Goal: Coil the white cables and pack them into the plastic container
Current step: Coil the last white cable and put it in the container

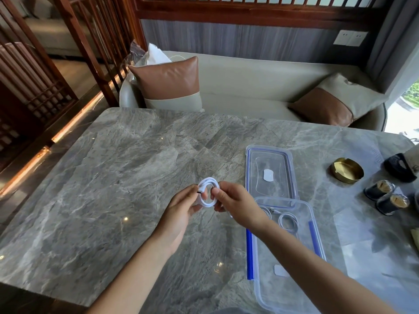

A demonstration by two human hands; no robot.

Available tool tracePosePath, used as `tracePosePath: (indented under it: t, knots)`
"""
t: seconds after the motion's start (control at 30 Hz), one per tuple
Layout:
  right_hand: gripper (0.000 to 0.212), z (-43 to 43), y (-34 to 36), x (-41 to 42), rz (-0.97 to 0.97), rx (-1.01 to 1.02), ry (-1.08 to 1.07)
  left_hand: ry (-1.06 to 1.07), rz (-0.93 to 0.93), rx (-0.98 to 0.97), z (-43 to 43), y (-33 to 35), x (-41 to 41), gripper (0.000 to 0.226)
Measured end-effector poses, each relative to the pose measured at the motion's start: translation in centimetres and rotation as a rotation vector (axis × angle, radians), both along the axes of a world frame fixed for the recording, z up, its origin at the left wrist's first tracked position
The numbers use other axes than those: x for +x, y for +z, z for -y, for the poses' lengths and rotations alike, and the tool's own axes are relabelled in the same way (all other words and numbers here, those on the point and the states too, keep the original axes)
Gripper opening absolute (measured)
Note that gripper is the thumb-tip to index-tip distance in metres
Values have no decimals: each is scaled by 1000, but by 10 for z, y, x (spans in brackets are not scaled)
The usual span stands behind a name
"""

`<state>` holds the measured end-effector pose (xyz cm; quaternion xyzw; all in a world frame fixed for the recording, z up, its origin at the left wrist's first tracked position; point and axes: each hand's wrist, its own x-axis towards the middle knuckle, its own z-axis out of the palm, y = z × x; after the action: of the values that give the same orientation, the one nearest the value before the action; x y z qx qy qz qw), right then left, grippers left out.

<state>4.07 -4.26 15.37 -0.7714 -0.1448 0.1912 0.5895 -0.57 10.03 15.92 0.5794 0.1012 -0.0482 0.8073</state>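
A white cable (208, 185) wound into a small coil hangs between both hands above the grey marble table (113, 177). My left hand (181, 209) pinches the coil's left side, where a dark plug end shows. My right hand (235, 205) grips its right side. The clear plastic container (303, 277) with blue clips lies open on the table at the right, under my right forearm. Coiled white cables (286, 220) lie in its far end.
The container's clear lid (269, 171) lies flat beyond it. A brass ashtray (346, 170), a dark holder (400, 169) and two dark cups (385, 197) stand at the right edge. A sofa with cushions (170, 85) runs behind the table.
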Motion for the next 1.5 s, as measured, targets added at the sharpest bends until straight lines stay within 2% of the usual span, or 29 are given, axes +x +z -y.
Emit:
tracePosePath:
  t: [0.07,0.13,0.23,0.3,0.37,0.43,0.5,0.6,0.83,0.93,1.03,1.1,1.2,1.33,1.43,1.5]
  knots:
    - [24,7,8,6,86,-107,95,-140,-87,-21,-14,3,4,26]
    - [28,13,17,11,230,-284,199,-344,-178,-29,-23,9,7,39]
    - [24,14,28,12,480,-580,353,-574,-198,149,-28,16,11,52]
    - [23,12,32,8,641,-715,392,-595,-194,299,-26,20,14,48]
    - [25,11,34,4,777,-745,394,-602,-170,449,-23,22,15,43]
    - [27,11,35,1,825,-744,399,-616,-130,527,-21,21,16,41]
    - [28,11,34,1,808,-741,382,-591,-62,550,-17,19,15,38]
    - [21,13,34,6,671,-669,320,-459,17,493,-13,14,13,37]
    - [16,10,26,7,327,-305,189,-204,-43,90,-15,-1,8,33]
    - [13,2,18,1,90,-47,106,-125,-16,-108,-9,-3,5,30]
    - [13,-4,12,-6,-193,193,-16,-59,2,-119,-3,-3,4,29]
    - [16,-7,10,-7,-169,187,-50,-50,4,-27,-3,-5,3,28]
    - [23,-4,13,-4,-18,34,-34,-97,-30,38,-10,-8,2,25]
    - [22,8,24,2,146,-193,145,-270,-129,58,-24,-4,5,30]
    - [20,10,30,4,249,-344,291,-462,-126,211,-33,8,11,42]
    - [19,9,33,5,321,-423,374,-510,-142,319,-34,14,14,41]
